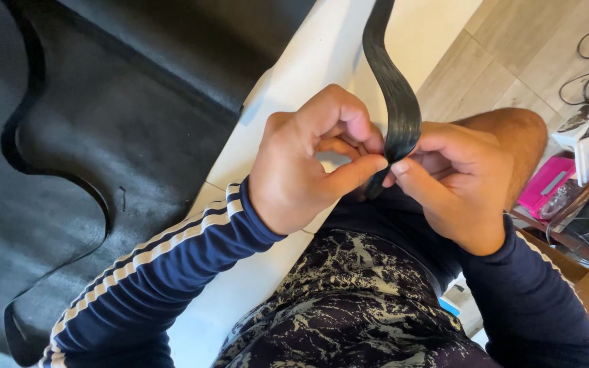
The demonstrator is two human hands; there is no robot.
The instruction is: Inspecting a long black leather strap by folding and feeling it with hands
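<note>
While pinching, left hand (pixel 308 157) and right hand (pixel 455 180) grip black strip (pixel 397 102) (ribbed).

L hand (pixel 308 160) + R hand (pixel 455 184) pinch black strip (pixel 397 102) end.

A glossy black strip (pixel 398 102), finely ribbed and rubbery, catches the light beside a matt, faintly grained black sheet (pixel 117 129) of leather-like material. The table (pixel 308 75) is smooth white, the floor (pixel 512 48) pale wood-look planks, the sleeves (pixel 172 259) soft knit cloth, a pink box (pixel 545 182) shiny plastic.
</note>
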